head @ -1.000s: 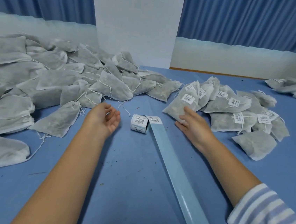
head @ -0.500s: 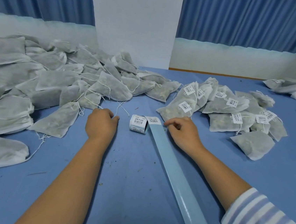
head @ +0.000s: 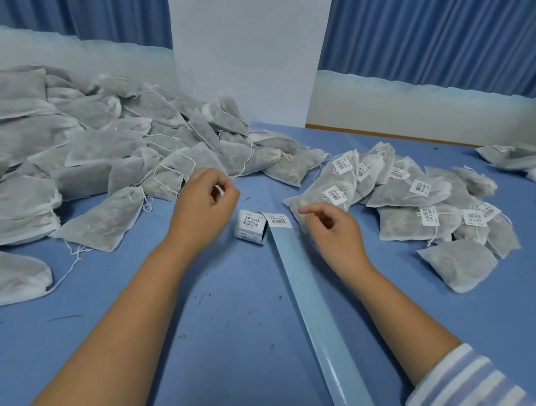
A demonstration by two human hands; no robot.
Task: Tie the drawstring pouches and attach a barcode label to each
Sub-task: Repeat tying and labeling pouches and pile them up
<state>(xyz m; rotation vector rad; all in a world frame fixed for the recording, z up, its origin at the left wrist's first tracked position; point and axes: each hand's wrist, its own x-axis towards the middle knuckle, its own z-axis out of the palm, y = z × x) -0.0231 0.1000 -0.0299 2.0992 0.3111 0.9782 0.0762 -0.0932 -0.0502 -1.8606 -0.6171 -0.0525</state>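
A big heap of unlabelled grey drawstring pouches [head: 76,153] covers the left of the blue table [head: 218,346]. Tied pouches with barcode labels [head: 406,197] lie in a pile on the right. Between my hands sits a small label roll [head: 251,227]; its pale blue backing strip [head: 315,310] runs toward me, with one barcode label [head: 279,220] at its far end. My left hand [head: 203,209] hovers beside the heap, fingers curled, pinching a thin white drawstring. My right hand [head: 332,236] hovers right of the strip, fingers loosely curled, holding nothing.
Another small group of pouches [head: 529,161] lies at the far right edge. A single unlabelled pouch [head: 455,262] rests right of my right hand. Small plant crumbs dot the table. A white wall panel and blue curtains stand behind.
My left hand turned over, closed and lifted with a white string between its fingers. My right hand left the labelled pouch, drew back toward the label strip, and now hovers with curled fingers.
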